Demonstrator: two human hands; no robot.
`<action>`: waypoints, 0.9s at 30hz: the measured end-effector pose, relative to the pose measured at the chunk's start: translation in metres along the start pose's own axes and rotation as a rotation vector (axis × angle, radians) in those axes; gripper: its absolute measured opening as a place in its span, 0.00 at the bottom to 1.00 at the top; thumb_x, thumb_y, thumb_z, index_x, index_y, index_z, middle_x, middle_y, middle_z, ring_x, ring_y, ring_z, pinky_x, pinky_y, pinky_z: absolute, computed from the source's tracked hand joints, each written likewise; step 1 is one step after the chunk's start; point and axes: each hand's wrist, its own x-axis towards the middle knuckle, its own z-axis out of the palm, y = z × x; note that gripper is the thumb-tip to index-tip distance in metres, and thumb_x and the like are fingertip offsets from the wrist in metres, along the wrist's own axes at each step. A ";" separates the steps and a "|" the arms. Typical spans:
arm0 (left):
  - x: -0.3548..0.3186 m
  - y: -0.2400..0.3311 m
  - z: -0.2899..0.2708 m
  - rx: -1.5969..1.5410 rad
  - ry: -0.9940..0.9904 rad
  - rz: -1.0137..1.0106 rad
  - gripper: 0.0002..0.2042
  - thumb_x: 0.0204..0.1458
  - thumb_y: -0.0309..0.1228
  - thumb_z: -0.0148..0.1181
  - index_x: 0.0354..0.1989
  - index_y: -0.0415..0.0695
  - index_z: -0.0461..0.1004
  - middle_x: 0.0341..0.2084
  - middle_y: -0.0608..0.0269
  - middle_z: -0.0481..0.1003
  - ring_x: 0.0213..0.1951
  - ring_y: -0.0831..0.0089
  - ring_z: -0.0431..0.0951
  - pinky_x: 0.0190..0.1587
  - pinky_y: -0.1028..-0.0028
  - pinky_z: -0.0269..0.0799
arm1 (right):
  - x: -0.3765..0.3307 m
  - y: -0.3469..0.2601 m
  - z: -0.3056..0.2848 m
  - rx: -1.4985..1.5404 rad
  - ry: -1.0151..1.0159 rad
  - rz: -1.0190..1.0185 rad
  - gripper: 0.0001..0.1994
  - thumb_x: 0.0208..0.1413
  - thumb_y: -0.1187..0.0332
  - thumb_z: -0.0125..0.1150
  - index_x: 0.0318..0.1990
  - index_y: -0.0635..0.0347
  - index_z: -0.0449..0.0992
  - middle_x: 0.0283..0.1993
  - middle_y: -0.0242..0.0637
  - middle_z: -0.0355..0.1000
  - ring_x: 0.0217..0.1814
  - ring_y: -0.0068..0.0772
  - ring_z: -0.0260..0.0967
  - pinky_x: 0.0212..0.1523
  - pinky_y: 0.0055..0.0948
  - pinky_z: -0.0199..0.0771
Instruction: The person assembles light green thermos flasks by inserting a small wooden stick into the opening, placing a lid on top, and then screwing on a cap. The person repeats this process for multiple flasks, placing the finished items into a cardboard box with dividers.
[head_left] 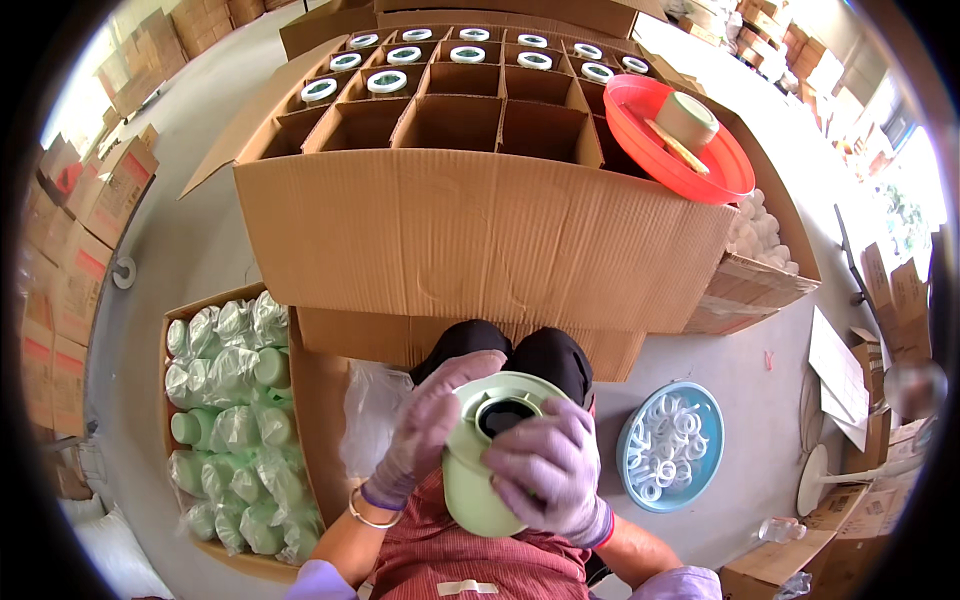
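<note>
A pale green plastic container point(470, 490) rests tilted over my lap, its round, dark mouth facing up. My left hand point(430, 415), in a pale lilac glove, lies along the container's left side with its fingers stretched out toward the rim. My right hand point(550, 470), gloved likewise, has its fingers curled over the container's right side, close to the mouth. Whether a small part sits under the right fingers is hidden. Ahead stands a cardboard box point(470, 230) split into compartments, several holding containers with white rings round their mouths; the nearest compartments show none.
Film-wrapped green containers fill a carton point(305, 440) at the left, beside clear plastic film point(370, 420). White rings lie in a blue basin point(627, 470) on the right. A red basin point(640, 150) with a green piece and a stick rests on the box's right corner, near a carton of white caps point(765, 235).
</note>
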 end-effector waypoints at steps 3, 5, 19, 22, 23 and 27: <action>0.006 0.015 -0.005 0.041 -0.059 -0.101 0.23 0.68 0.39 0.40 0.61 0.31 0.66 0.59 0.50 0.71 0.62 0.64 0.70 0.65 0.70 0.62 | -0.014 -0.002 0.004 0.042 -0.034 0.020 0.12 0.44 0.63 0.71 0.38 0.53 0.82 0.39 0.28 0.76 0.45 0.35 0.72 0.58 0.46 0.65; 0.008 -0.014 -0.010 0.042 -0.121 -0.185 0.24 0.68 0.40 0.40 0.61 0.32 0.66 0.59 0.49 0.71 0.61 0.65 0.71 0.64 0.71 0.63 | -0.027 0.030 0.007 0.144 -0.109 0.050 0.12 0.46 0.61 0.71 0.37 0.54 0.81 0.40 0.29 0.76 0.46 0.36 0.71 0.58 0.46 0.64; -0.044 0.018 -0.062 -0.162 0.017 -0.146 0.38 0.51 0.51 0.66 0.63 0.34 0.66 0.63 0.51 0.66 0.65 0.61 0.64 0.67 0.63 0.59 | -0.063 0.092 -0.059 0.227 -0.123 0.838 0.34 0.47 0.66 0.74 0.61 0.67 0.67 0.59 0.49 0.69 0.57 0.46 0.71 0.58 0.34 0.71; -0.008 0.017 -0.036 0.309 -0.318 0.020 0.45 0.39 0.50 0.76 0.64 0.36 0.66 0.67 0.48 0.59 0.68 0.61 0.61 0.69 0.59 0.55 | -0.046 0.063 -0.029 0.560 -0.203 0.494 0.29 0.51 0.66 0.70 0.60 0.68 0.68 0.59 0.49 0.68 0.60 0.46 0.68 0.62 0.39 0.68; 0.003 0.020 -0.029 0.556 -0.444 0.256 0.42 0.42 0.46 0.75 0.65 0.39 0.66 0.67 0.48 0.60 0.68 0.60 0.60 0.69 0.58 0.56 | -0.021 0.058 -0.032 0.283 -0.293 0.216 0.29 0.53 0.64 0.68 0.60 0.69 0.68 0.61 0.50 0.67 0.64 0.48 0.65 0.65 0.41 0.63; 0.012 0.027 -0.013 0.120 -0.111 0.047 0.32 0.57 0.49 0.61 0.63 0.37 0.66 0.66 0.49 0.62 0.67 0.59 0.62 0.67 0.59 0.59 | 0.033 0.054 -0.011 0.626 0.197 0.193 0.35 0.51 0.59 0.70 0.62 0.70 0.64 0.68 0.61 0.55 0.72 0.57 0.54 0.68 0.47 0.57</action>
